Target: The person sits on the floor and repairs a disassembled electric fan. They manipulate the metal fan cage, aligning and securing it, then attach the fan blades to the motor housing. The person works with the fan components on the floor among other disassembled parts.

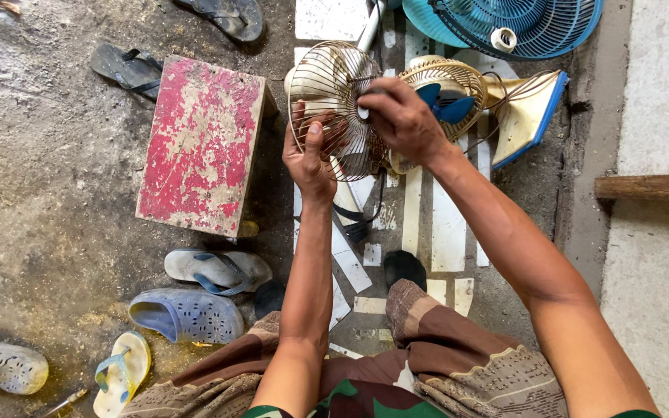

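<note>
We have our left hand [309, 155] wrapped around the near left edge of the wire fan guard [334, 108], thumb over the rim and fingers through the ribs. Our right hand [400, 116] is closed over the small hub at the guard's centre, fingertips pinched on it. The guard is held up above the floor [56, 193], in the middle of the scene, just left of a second small fan [451, 97] with blue blades.

We judge the guard light and springy: thin wires that would bend if squeezed, so the outer rim and the hub are the firm places to hold.

Left of our hands stands a worn red stool [199, 143]. Far right lies a blue fan cage [516, 27]. Near left, sandals [214, 269] and a blue clog [187, 316] lie scattered.
</note>
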